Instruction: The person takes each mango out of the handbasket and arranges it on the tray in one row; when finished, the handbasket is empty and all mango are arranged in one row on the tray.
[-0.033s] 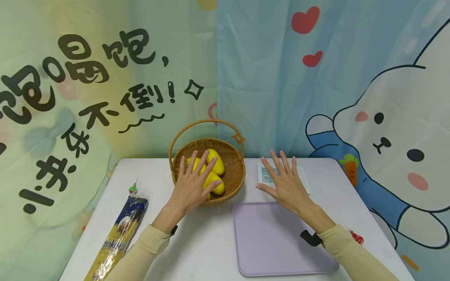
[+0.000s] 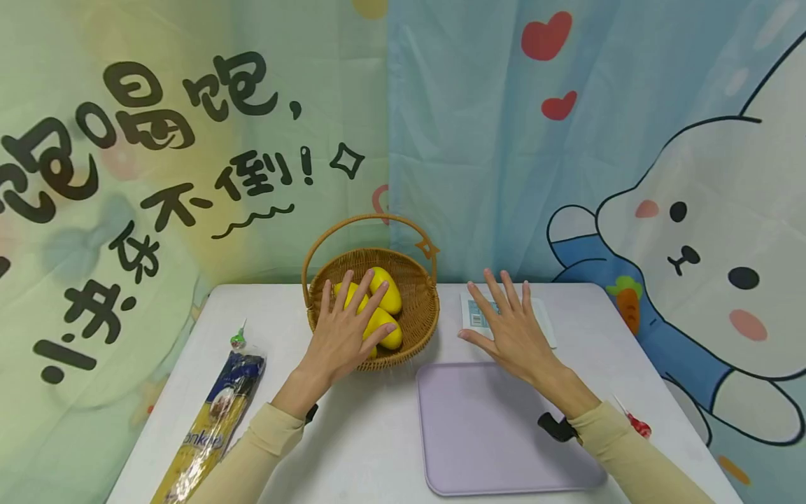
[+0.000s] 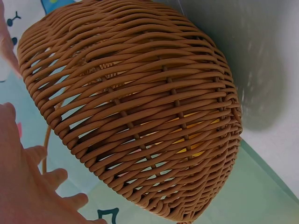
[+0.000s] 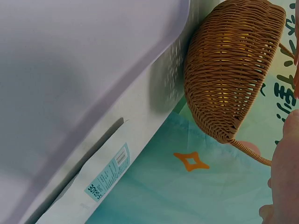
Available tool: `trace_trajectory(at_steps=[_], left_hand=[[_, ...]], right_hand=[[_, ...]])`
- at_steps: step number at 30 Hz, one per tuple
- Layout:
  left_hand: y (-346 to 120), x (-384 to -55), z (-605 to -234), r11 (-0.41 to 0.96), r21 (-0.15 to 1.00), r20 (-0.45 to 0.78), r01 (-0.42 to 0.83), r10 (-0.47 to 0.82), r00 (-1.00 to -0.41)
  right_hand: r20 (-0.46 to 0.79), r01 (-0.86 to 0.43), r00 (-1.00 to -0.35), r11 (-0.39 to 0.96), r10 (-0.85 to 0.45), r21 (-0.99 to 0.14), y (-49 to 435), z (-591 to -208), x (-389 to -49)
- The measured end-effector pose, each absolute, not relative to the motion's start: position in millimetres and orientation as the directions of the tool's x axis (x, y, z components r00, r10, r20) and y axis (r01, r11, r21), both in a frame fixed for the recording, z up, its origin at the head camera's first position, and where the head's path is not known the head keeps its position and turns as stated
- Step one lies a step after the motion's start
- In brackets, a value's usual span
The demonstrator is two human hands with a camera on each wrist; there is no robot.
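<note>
- Head view: the left hand point(image 2: 340, 339) is hovering over the front left of the wicker basket point(image 2: 418, 308), its fingers point(image 2: 361, 291) standing straight and fanned wide, holding nothing.
- Several yellow fruits point(image 2: 387, 290) are lying inside the basket, which is standing at the back of the desk point(image 2: 352, 441), left of the tray point(image 2: 497, 434); the left hand is partly covering them.
- The right hand point(image 2: 519, 339) is hanging over the flat white packet point(image 2: 540, 318) behind the tray, its fingers also straight, spread and gripping nothing.
- On the left, a long plastic pack point(image 2: 220, 413) is lying near a green lollipop point(image 2: 238, 339); a red lollipop point(image 2: 639, 425) is resting to the right of the tray.
- Left wrist view: the basket's woven wall is filling most of the frame, yellow showing through its gaps. The left hand's fingers are appearing beside the rim, probably not touching it.
- Right wrist view: the packet is lying just beside the tray's edge, its teal label showing. The basket is standing beyond, while the right hand is only partly showing at the border.
</note>
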State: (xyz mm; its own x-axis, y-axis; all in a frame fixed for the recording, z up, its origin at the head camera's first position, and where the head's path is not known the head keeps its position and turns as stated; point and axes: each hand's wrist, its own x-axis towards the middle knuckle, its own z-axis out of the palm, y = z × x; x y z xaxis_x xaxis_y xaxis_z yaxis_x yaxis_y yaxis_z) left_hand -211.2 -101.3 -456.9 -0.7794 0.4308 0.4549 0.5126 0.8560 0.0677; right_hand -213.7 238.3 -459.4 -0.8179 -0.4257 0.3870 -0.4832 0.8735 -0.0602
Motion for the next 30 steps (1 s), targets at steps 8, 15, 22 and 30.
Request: trace_trajectory(at_steps=[8,15,22,30], left_hand=[[-102.3,-210.3,-457.5,0.856,0.071,0.46,0.512,0.428,-0.778],[-105.1,-208.8,-458.3,0.855,0.088,0.5,0.511,0.406,-0.765],[-112.7,-207.1,-454.4,0.839,0.192,0.669,0.509,0.267,-0.693],[-124.2,-209.8,-459.1,0.804,0.348,0.786,0.482,0.029,-0.617]], right_hand=[[0.4,-0.493,-0.809,0.868,-0.431,-0.063,238.1,-459.1,-211.6],[0.406,-0.496,-0.805,0.866,-0.432,-0.061,238.5,-458.8,-210.3],[0.405,-0.509,-0.802,0.857,-0.439,-0.08,237.1,-457.7,-209.4],[0.39,-0.514,-0.806,0.853,-0.445,-0.087,234.9,-454.5,-209.1]])
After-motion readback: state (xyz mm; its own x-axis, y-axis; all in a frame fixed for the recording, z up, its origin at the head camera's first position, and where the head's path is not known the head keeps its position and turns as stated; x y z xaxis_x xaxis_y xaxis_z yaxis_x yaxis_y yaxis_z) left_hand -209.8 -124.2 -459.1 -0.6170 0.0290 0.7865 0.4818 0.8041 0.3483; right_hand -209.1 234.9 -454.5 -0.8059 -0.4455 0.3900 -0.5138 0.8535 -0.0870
